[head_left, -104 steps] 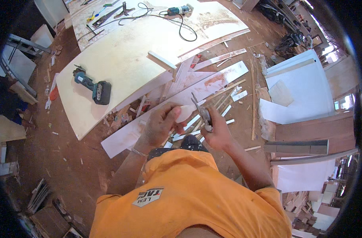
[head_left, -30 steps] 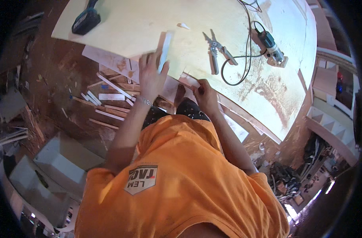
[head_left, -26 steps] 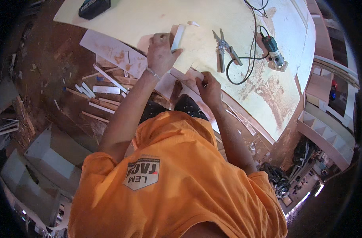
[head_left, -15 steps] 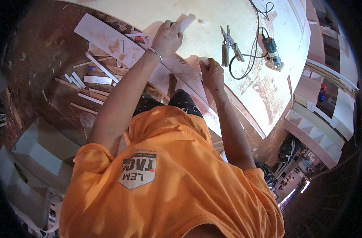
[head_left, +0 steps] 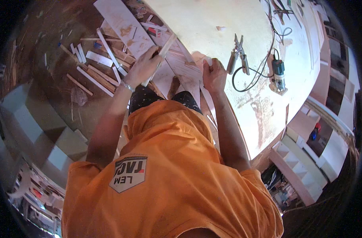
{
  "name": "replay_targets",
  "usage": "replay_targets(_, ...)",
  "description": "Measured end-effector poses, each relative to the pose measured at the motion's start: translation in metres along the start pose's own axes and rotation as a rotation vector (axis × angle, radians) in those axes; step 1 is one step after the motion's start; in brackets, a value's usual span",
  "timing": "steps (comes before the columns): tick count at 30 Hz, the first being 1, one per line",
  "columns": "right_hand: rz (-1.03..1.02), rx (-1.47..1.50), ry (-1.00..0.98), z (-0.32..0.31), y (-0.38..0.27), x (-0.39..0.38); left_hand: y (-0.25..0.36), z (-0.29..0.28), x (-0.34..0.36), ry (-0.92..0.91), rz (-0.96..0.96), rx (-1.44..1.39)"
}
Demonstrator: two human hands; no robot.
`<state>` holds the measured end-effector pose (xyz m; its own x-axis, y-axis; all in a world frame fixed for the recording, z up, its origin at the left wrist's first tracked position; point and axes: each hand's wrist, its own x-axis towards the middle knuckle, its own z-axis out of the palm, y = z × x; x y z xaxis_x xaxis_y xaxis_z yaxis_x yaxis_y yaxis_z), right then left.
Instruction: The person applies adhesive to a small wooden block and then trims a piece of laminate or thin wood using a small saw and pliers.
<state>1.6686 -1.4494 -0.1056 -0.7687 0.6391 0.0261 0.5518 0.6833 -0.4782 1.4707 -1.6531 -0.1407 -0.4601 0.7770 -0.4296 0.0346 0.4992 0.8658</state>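
My left hand (head_left: 144, 68) is closed around a pale narrow strip (head_left: 167, 44), held tilted in front of my left knee, off the table's edge. At the near edge of the white table (head_left: 268, 107), my right hand (head_left: 215, 77) is pinched closed on a small white piece (head_left: 208, 60) that shows above the thumb; its kind I cannot make out. Beyond that hand lie locking pliers (head_left: 238, 55) with their handles spread. A small pale chip (head_left: 221, 28) rests farther back on the tabletop.
A corded trim router (head_left: 278, 73) stands right of the pliers, its black cable (head_left: 250, 79) looping between them. Another pair of pliers (head_left: 283, 12) lies at the far right. White boards (head_left: 121, 23) and several offcut strips (head_left: 99, 59) litter the floor at left. Shelf units (head_left: 296, 170) stand at right.
My left hand has drawn the strip back from over the tabletop toward my knees. My right hand stays near the table edge with its small white piece. The whole view has shifted.
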Motion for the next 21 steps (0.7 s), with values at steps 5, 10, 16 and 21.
replay_targets(5,-0.177,-0.014,0.021,-0.002,0.016,0.006,-0.048,0.040,-0.048,0.149,0.341,0.275)
replay_targets(10,-0.238,-0.054,-0.092,-0.013,0.019,0.015,-0.036,0.058,-0.077,0.030,0.134,0.037)
replay_targets(16,-0.242,-0.098,-0.229,-0.027,0.019,0.027,-0.035,0.059,-0.072,0.025,0.088,-0.095)
replay_targets(21,-0.311,-0.103,-0.288,-0.034,0.015,0.032,-0.031,0.062,-0.072,0.055,-0.049,-0.269)
